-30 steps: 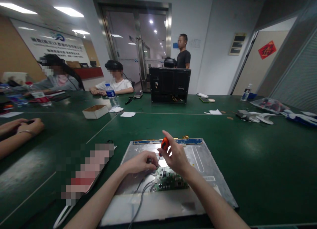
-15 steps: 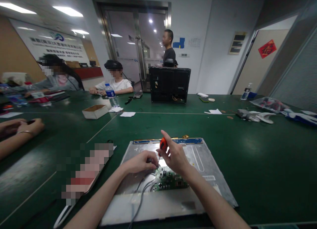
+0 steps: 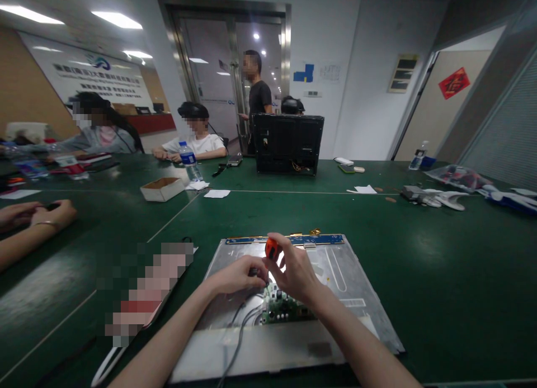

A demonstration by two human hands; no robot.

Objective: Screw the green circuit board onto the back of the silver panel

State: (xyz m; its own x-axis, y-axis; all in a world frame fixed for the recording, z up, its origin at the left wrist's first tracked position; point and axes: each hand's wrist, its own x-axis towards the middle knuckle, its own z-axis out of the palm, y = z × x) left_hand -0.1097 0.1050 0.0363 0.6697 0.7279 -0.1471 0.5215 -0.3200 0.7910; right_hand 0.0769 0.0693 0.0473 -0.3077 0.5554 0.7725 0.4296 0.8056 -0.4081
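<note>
A flat silver display panel (image 3: 356, 321) lies in front of me, with a green circuit board (image 3: 285, 312) on its middle and a blue strip board (image 3: 327, 239) along its far edge. My right hand (image 3: 296, 265) is closed around the orange and black handle of a screwdriver (image 3: 272, 249). The tool stands nearly upright, its tip down by the board's upper left corner. Close beside that tip, my left hand (image 3: 243, 275) has its fingers pinched together; what they hold, if anything, is hidden. Grey cables (image 3: 240, 337) run from the board toward me.
On the green table (image 3: 440, 276), a long pinkish blurred item (image 3: 146, 290) with a white strap lies left of the panel. Another person's hands (image 3: 50, 217) rest farther left. Beyond stand an open white box (image 3: 163, 189), a water bottle (image 3: 188, 159) and a black monitor casing (image 3: 288, 145).
My right hand's index finger and thumb have shifted on the screwdriver handle, which sits slightly lower and more upright. My left hand stays in place. The standing person has moved left.
</note>
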